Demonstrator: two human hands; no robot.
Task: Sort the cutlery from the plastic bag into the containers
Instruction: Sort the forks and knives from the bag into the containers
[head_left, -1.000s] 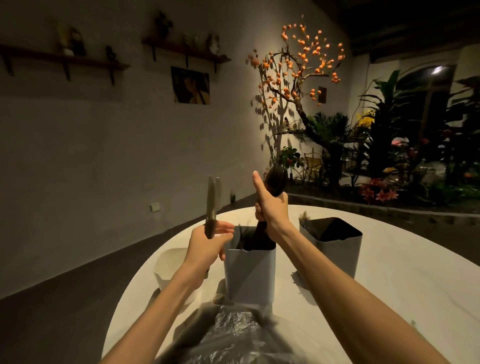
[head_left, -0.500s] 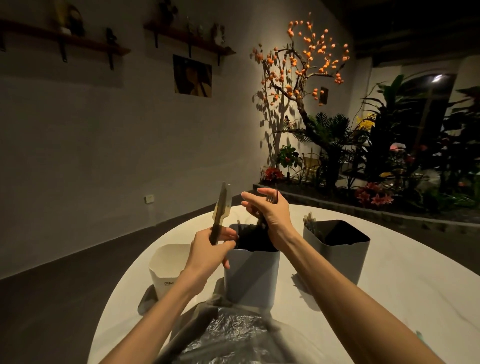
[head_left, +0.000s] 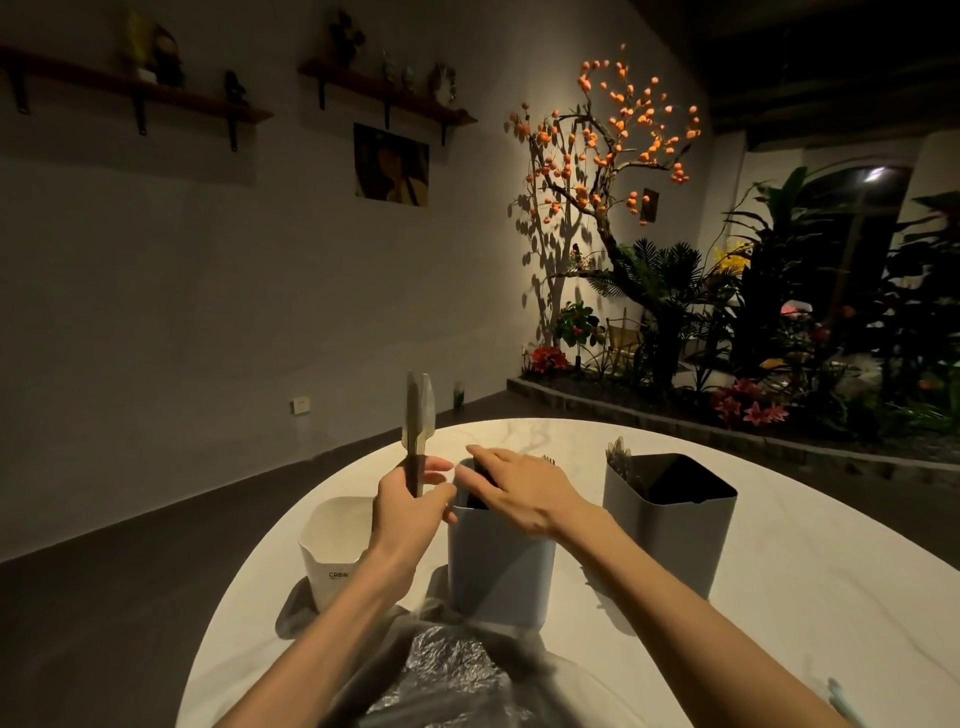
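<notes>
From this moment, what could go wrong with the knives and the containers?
1. The left hand grips two pale knives with dark handles only low down; one might slip.
2. The right hand rests flat over the middle grey container; a push may tip it.
3. The crinkled clear plastic bag touches that container's base and could drag it.

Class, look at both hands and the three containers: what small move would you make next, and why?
Probably lower the knives into the white container. The left hand holds them upright just above it, the right hand lies flat over the middle grey container, and the right grey container already holds other cutlery.
</notes>
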